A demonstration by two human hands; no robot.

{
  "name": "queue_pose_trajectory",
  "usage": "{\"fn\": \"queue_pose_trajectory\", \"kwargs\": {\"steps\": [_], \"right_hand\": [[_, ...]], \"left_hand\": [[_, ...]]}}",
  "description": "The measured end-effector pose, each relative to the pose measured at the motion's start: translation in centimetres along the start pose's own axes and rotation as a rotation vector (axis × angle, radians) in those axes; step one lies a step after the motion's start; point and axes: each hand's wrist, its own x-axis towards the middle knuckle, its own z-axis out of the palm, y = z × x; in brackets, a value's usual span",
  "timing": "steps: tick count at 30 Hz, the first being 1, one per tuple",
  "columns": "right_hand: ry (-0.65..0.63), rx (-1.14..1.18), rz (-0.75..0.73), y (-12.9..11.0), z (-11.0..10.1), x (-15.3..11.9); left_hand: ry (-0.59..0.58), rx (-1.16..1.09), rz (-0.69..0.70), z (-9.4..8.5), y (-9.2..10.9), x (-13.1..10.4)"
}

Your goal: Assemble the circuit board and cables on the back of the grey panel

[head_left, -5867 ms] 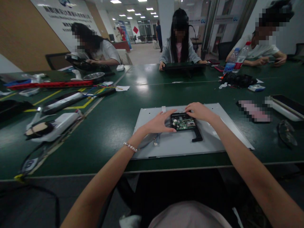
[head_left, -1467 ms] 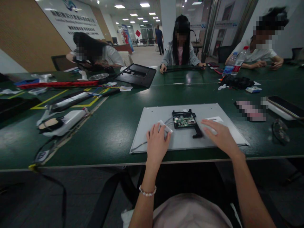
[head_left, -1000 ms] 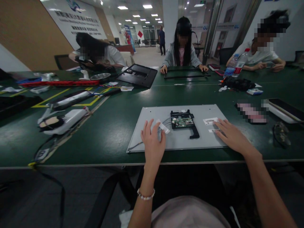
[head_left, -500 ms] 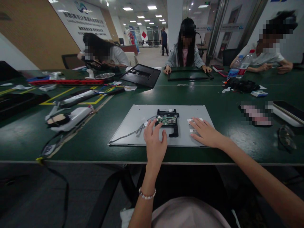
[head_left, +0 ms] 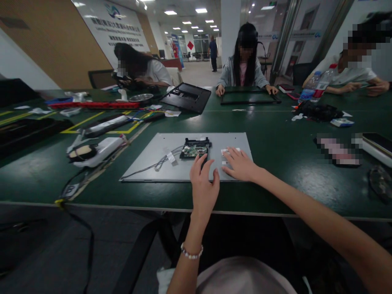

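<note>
A flat grey panel [head_left: 147,161] lies on the green table, with a green circuit board [head_left: 193,151] in a black bracket [head_left: 196,141] on top of it. A grey cable [head_left: 143,170] with a white tag runs from beside the board to the panel's left corner. My left hand [head_left: 204,179], fingers spread and curved, is over the near part of the bracket and hides some of it; it holds nothing. Palm down, my right hand [head_left: 240,164] rests with spread fingers on the panel's right part, over white labels.
Across the green table [head_left: 183,196], a person's hands [head_left: 220,90] hold a black frame [head_left: 251,102]. A black cover [head_left: 186,97], a red strip [head_left: 98,105] and a white device [head_left: 104,151] lie left. Bottles [head_left: 323,83], a phone [head_left: 338,152] and glasses [head_left: 379,183] are right.
The panel, with the board and cable on it, has shifted left across the table. My right hand has moved left along with it. My left hand now covers the bracket's near part. The view has turned slightly.
</note>
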Motion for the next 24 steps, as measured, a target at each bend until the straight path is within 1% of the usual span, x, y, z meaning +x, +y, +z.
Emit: {"fn": "queue_pose_trajectory", "kwargs": {"steps": [3,7,9,11,14,16,17,19,21,24], "right_hand": [[0.011,0.014,-0.004,-1.0,0.2,0.7],[0.026,0.018,-0.002,-2.1,0.5,1.6],[0.026,0.024,-0.002,-2.4,0.6,1.9],[0.025,0.033,0.001,-2.7,0.7,2.0],[0.025,0.043,0.013,-2.9,0.6,2.0],[0.026,0.052,0.013,-2.9,0.5,1.9],[0.027,0.056,0.01,-2.9,0.5,1.9],[0.032,0.059,0.005,-2.9,0.5,1.8],[0.039,0.056,0.003,-2.8,0.6,1.8],[0.04,0.053,0.004,-2.7,0.7,1.9]], "left_hand": [[-0.033,0.02,-0.006,-0.3,-0.5,0.5],[-0.09,0.154,-0.033,-1.6,-2.2,2.2],[-0.179,0.277,-0.054,-2.2,-3.4,3.4],[-0.309,0.406,-0.057,-2.6,-4.8,4.7],[-0.5,0.539,-0.036,-2.3,-7.1,6.4],[-0.584,0.577,-0.034,-1.8,-8.6,7.3],[-0.606,0.586,-0.035,-1.5,-9.2,7.7],[-0.613,0.596,-0.039,-1.0,-10.4,8.6],[-0.59,0.604,-0.054,-0.5,-11.3,9.7],[-0.544,0.617,-0.115,0.1,-12.1,11.3]]}}
